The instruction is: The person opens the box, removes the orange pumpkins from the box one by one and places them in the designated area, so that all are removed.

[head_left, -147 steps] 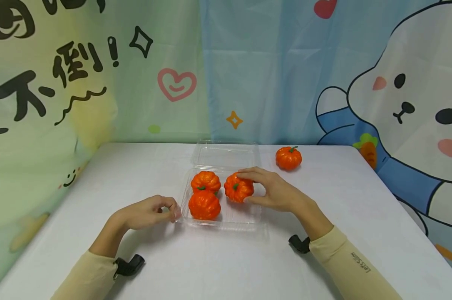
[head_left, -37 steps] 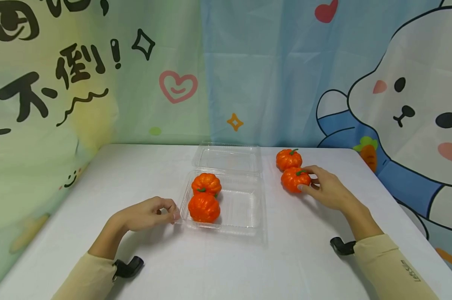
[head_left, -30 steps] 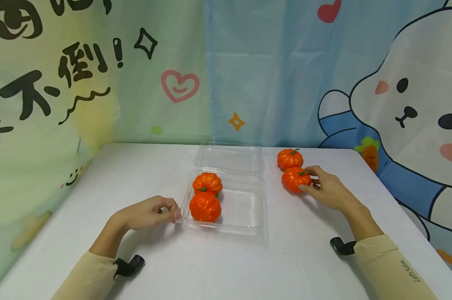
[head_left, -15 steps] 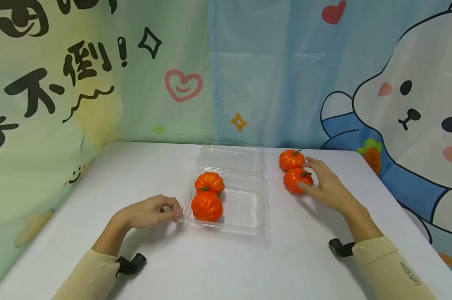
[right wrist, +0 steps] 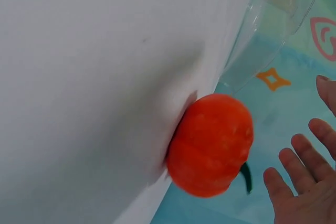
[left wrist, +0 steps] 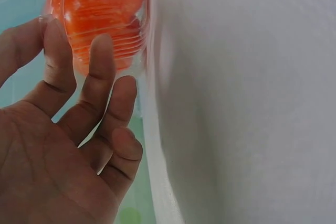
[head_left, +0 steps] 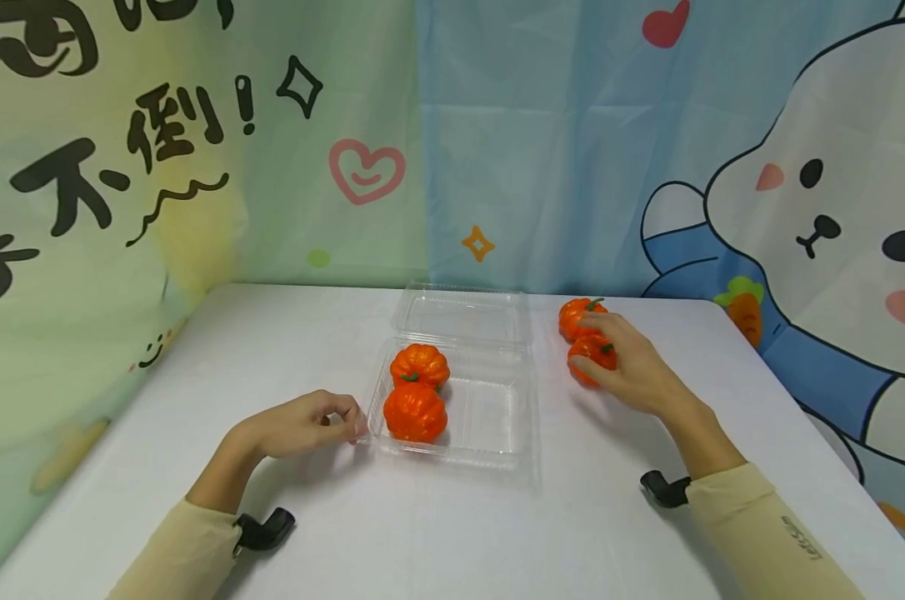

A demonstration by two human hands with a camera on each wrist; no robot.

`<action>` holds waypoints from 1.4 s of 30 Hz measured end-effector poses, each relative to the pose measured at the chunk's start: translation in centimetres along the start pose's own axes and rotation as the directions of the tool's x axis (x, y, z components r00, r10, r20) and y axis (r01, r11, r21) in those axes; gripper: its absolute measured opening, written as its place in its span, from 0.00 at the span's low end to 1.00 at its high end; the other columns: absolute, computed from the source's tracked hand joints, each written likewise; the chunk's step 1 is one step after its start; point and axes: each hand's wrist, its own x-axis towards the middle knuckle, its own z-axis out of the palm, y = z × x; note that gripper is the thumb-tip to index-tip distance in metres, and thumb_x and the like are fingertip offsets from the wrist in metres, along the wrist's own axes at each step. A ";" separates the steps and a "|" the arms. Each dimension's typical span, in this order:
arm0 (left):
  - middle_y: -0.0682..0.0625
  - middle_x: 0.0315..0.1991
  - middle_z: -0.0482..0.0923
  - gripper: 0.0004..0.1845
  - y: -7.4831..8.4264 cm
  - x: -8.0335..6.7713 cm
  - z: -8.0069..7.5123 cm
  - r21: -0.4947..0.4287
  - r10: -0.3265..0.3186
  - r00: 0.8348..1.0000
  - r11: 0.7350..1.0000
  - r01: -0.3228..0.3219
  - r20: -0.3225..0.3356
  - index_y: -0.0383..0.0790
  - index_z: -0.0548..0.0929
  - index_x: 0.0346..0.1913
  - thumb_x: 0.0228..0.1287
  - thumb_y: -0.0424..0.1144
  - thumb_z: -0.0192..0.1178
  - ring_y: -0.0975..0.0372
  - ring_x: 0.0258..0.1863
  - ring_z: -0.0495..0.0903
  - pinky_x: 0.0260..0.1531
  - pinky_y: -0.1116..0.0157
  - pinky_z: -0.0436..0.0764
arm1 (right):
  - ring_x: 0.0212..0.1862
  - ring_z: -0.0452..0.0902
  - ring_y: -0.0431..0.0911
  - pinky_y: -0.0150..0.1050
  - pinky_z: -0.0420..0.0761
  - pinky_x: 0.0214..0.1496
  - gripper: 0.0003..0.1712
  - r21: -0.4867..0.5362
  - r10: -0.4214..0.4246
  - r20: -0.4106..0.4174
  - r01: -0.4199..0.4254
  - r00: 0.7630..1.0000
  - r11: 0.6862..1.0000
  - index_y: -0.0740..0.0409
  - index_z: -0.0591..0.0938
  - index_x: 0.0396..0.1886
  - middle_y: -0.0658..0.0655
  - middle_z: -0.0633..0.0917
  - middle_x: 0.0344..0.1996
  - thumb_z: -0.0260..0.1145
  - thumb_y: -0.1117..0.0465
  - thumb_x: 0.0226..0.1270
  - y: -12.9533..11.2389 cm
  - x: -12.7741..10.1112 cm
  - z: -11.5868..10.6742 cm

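My right hand has let go of the pumpkin it carried out of the clear box; its fingers are loose now and hang over it. That pumpkin sits right of the box, touching another pumpkin. My left hand still pinches the box's left edge, two pumpkins inside.

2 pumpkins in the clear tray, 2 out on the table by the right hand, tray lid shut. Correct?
Not quite: the lid is open, lying flat behind the clear tray, as the head view shows. The rest holds: two pumpkins sit in the tray, and two more are out on the table by the right hand.
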 end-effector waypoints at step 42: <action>0.51 0.40 0.84 0.09 0.0 0.1 -0.3 0.005 -0.013 1.000 1.000 0.013 0.014 0.42 0.83 0.36 0.74 0.40 0.57 0.57 0.39 0.74 0.39 0.65 0.70 | 0.70 0.70 0.54 0.56 0.71 0.70 0.34 0.117 -0.268 0.098 0.257 0.958 0.959 0.55 0.76 0.69 0.58 0.75 0.68 0.76 0.57 0.64 -6.1 5.4 4.8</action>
